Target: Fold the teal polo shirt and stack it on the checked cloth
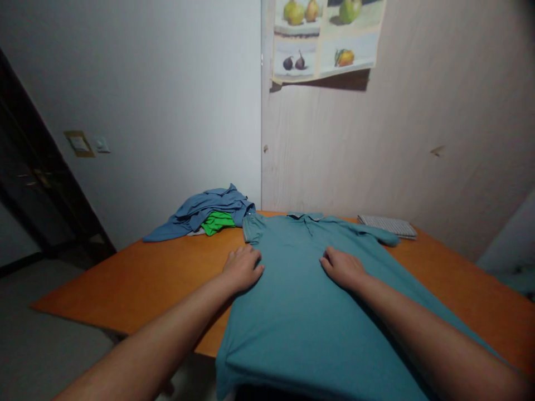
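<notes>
A teal polo shirt (301,312) lies spread face up, its collar toward the wall and its hem hanging over the near table edge. My left hand (243,268) rests at the shirt's left side, below the sleeve, palm down with the thumb apart from the fingers. On the right half of the chest is my right hand (343,269), its fingers curled down against the cloth and the thumb close to them. The fingertips of my right hand are partly hidden, and no clear crease shows there.
The orange table (167,284) stands against the wall. A heap with a blue garment (209,203) and a bright green cloth (218,221) lies at the back left. A folded striped cloth (388,226) sits at the back right. A fruit poster (326,42) hangs above.
</notes>
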### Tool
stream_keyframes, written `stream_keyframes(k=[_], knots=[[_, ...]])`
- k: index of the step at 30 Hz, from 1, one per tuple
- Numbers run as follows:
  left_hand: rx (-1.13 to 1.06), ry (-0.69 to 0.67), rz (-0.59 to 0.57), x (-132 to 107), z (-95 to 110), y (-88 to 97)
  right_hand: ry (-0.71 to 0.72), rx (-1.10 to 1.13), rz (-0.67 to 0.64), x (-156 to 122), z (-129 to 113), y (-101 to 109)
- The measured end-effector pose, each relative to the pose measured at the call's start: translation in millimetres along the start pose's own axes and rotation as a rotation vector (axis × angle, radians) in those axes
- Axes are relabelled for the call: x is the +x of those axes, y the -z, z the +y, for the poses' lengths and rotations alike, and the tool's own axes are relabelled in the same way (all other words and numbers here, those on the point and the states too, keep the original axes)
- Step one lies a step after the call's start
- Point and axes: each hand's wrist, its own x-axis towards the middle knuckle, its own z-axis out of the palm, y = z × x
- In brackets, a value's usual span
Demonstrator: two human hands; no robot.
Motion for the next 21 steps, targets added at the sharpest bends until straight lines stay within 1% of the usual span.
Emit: stream_keyframes(k=[2, 4, 6, 8, 10, 13, 14, 16, 18, 19, 21], knots=[[0.033, -0.05, -0.002, -10.7, 4.5, -1.5, 0.067, 0.017, -0.067, -3.4, 1.2, 12.0], [0.069, -0.082, 0.01, -19.1, 1.4, -1.3, 0.111, 0.028, -0.105, -11.4, 2.5, 23.6], [0.105, -0.119, 0.034, -26.7, -7.9, 0.0, 0.154, 0.031, -0.126, -24.9, 1.5, 32.1], [0.129, -0.155, 0.057, -34.8, -20.2, 1.6, 0.201, 0.022, -0.132, -43.6, -3.7, 35.8], [0.125, -0.192, 0.045, -43.7, -33.2, 3.5, 0.218, 0.01, -0.113, -65.7, -13.1, 35.7], [0.096, -0.23, 0.033, -57.9, -50.9, 8.7, 0.207, 0.047, -0.093, -99.1, -31.1, 33.9], [0.086, -0.251, 0.026, -62.4, -56.1, 11.3, 0.226, 0.079, -0.093, -109.0, -36.5, 34.2], [0.064, -0.269, 0.013, -70.6, -65.7, 17.1, 0.319, 0.178, -0.103, -124.7, -43.7, 36.7], [0.035, -0.263, 0.007, -77.8, -72.9, 22.9, 0.398, 0.271, -0.079, -133.3, -43.5, 40.6], [0.019, -0.251, 0.012, -81.3, -75.3, 25.3, 0.401, 0.29, -0.049, -134.9, -40.0, 42.2], [-0.022, -0.214, 0.051, -88.5, -76.8, 28.8, 0.313, 0.258, 0.04, -133.6, -26.3, 43.3]])
